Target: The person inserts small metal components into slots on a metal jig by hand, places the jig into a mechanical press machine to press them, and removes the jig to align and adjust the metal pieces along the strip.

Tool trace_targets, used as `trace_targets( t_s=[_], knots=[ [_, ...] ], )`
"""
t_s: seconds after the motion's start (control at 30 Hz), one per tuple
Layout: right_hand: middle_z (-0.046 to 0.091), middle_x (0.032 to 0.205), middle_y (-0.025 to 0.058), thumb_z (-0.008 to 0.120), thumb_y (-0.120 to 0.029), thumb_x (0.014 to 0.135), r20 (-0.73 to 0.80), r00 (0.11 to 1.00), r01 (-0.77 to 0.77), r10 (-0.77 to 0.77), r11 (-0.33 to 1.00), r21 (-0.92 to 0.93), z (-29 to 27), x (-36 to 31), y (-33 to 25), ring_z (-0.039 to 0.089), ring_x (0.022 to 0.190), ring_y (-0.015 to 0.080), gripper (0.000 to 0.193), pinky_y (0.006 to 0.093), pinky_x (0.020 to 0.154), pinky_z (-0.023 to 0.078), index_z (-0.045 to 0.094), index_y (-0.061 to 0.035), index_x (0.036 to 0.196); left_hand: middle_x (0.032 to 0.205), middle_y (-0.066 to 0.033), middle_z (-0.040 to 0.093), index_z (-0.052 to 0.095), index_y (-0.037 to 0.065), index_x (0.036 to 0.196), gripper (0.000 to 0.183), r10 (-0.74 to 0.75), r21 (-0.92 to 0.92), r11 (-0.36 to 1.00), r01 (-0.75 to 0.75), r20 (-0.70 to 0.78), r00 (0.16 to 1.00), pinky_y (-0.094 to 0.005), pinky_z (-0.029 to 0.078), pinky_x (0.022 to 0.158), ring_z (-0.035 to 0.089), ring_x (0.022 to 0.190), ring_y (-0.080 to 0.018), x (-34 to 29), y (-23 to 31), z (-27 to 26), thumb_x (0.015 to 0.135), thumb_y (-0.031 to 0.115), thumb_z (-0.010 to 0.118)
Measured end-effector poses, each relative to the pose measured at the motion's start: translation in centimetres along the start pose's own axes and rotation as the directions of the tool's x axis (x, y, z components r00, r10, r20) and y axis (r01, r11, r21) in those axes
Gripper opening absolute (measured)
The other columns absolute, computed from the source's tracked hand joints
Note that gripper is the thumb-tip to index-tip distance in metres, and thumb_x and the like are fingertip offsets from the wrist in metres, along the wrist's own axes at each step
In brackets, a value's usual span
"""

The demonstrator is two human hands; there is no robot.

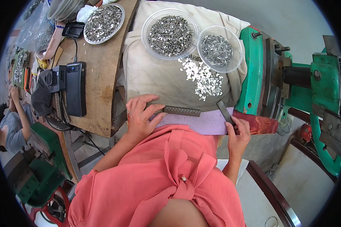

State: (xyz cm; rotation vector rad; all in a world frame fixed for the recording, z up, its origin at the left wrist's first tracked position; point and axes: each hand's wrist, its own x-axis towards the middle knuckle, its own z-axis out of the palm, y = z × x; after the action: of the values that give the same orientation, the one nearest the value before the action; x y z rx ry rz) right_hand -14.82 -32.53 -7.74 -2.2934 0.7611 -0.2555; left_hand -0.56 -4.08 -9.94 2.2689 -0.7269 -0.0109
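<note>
My left hand (142,115) is closed on the left end of a grey notched metal strip (182,111), which lies sideways at the near edge of the cloth-covered surface. Between the thumb and fingers of my right hand (238,132) is the lower end of a flat dark metal bar (225,112), tilted up and leftward. The bar is apart from the strip. Beneath both lies a purple checked cloth (195,124). Farther back, a loose pile of small white-looking metal pieces (207,80) sits on the beige cloth (140,72).
Behind the pile stand two clear round tubs (144,32) (238,56) of small metal parts. A green machine (255,72) stands close on the right. At left, a wooden table (98,83) bears a phone (75,89) and a plate of parts (121,24). A co-worker (15,125) sits far left.
</note>
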Motion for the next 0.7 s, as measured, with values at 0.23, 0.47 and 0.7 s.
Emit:
trace_targets(
  t_s=[0.23,0.47,0.7],
  knots=[
    [0.062,0.099,0.0091,0.074,-0.001,0.082,-0.004,0.994,0.108,-0.109,0.993,-0.035,0.3,0.1,-0.5,0.059,0.069,0.0151,0.025,0.0277,0.06,0.048,0.07,-0.0012,0.107,0.119,-0.0064,0.063,0.07,0.011,0.098,0.029,-0.016,0.018,1.0,0.015,0.028,0.999,-0.0393,0.032,0.097,0.055,0.111,-0.0256,0.1,0.0,-0.2,0.071,0.018,0.08],
    [0.063,0.099,0.01,0.074,0.0,0.082,0.042,0.987,0.155,-0.156,0.987,0.043,1.3,0.7,-3.2,0.06,0.073,0.017,0.024,0.0304,0.064,0.05,0.07,-0.0015,0.106,0.119,-0.0074,0.063,0.068,0.009,0.102,0.032,-0.03,-0.045,0.998,0.032,0.026,0.999,-0.04,0.033,0.097,0.055,0.11,-0.0272,0.1,0.1,-0.8,0.073,0.018,0.078],
    [0.063,0.097,0.011,0.075,0.0,0.08,0.086,0.959,0.264,-0.269,0.962,0.067,2.2,1.6,-5.0,0.061,0.079,0.0216,0.026,0.0324,0.069,0.05,0.069,-0.0009,0.105,0.111,-0.0086,0.064,0.068,0.007,0.099,0.022,-0.129,-0.128,0.983,0.128,0.001,0.992,-0.0366,0.039,0.09,0.058,0.103,-0.0274,0.2,0.4,-1.3,0.079,0.013,0.075]
  ],
)
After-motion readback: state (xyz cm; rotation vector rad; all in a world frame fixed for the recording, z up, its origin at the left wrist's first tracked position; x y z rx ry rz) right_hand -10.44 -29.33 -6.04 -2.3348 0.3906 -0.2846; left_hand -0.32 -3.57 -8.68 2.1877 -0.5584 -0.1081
